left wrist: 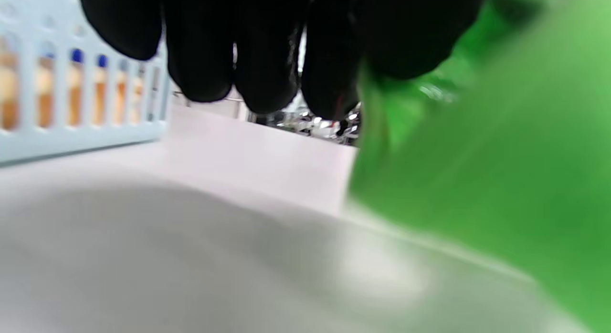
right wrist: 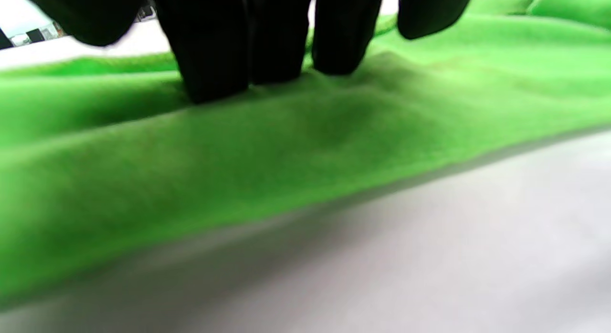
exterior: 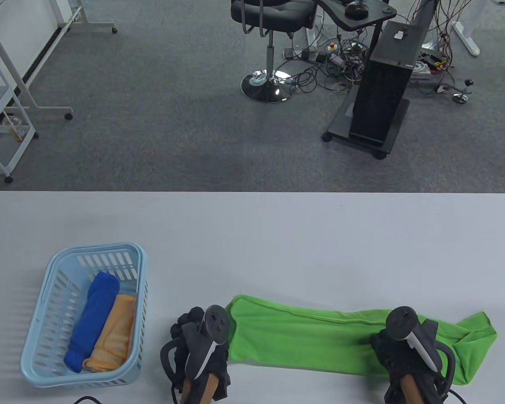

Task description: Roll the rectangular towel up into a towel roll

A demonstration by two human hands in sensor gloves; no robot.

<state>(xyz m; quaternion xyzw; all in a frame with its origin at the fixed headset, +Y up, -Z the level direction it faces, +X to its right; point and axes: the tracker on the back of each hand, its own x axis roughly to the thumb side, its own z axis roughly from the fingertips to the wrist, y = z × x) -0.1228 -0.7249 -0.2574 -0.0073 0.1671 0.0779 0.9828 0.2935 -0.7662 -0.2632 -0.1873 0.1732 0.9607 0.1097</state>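
On the desk (exterior: 277,235), right fingers (right wrist: 215,61) press flat on the towel (exterior: 303,336); left fingers (left wrist: 267,51) curl at its end, grip unclear.

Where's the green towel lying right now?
In the table view, the green towel lies stretched along the table's near edge, right of the blue basket, between the left hand at its left end and the right hand near its right end.

Left hand (exterior: 200,336) low near the table's front edge, gloved fingers (left wrist: 267,70) hanging curled, thumb side against green cloth. Right hand (exterior: 408,343) laid palm down, fingertips (right wrist: 215,80) pressed straight into the cloth. Trackers strapped on both backs.
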